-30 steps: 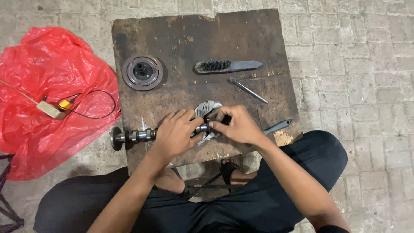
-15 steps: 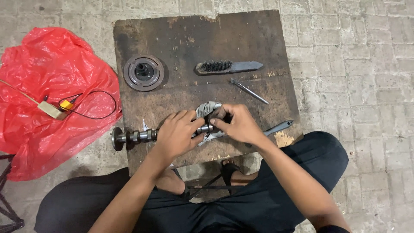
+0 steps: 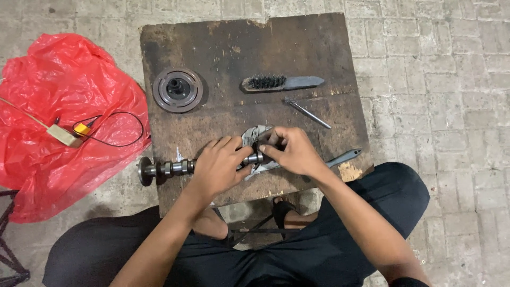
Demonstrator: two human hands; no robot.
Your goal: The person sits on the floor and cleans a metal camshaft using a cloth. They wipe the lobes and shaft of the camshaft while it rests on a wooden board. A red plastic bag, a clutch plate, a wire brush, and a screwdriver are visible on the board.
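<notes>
The camshaft (image 3: 170, 168) lies across the near edge of the wooden tabletop (image 3: 234, 42), its flanged end sticking out past the left hand (image 3: 219, 166) and off the board, while the other end disappears under both palms. The left hand is closed over the middle of the shaft, pinning it down; the right hand (image 3: 289, 152) is pinched tight around a crumpled grey rag (image 3: 254, 136) pressed against the metal right where the two hands meet. From where I stand, the rubbing looks best done with the left hand holding the shaft dead still and the rag wrapped fully round the journal, turned a little at a time so no face gets skipped, and with the overhanging end kept from tipping. Just beyond the right hand sits a thin metal rod (image 3: 308, 112), and further out a wire brush (image 3: 281, 82) with a grey handle. Beyond the left hand rests a round pulley-like disc (image 3: 177, 89). A grey tool handle (image 3: 344, 157) pokes out from behind the right wrist. Well off to the left hand's side, a red plastic bag (image 3: 58, 95) lies on the paved floor (image 3: 451, 79).
</notes>
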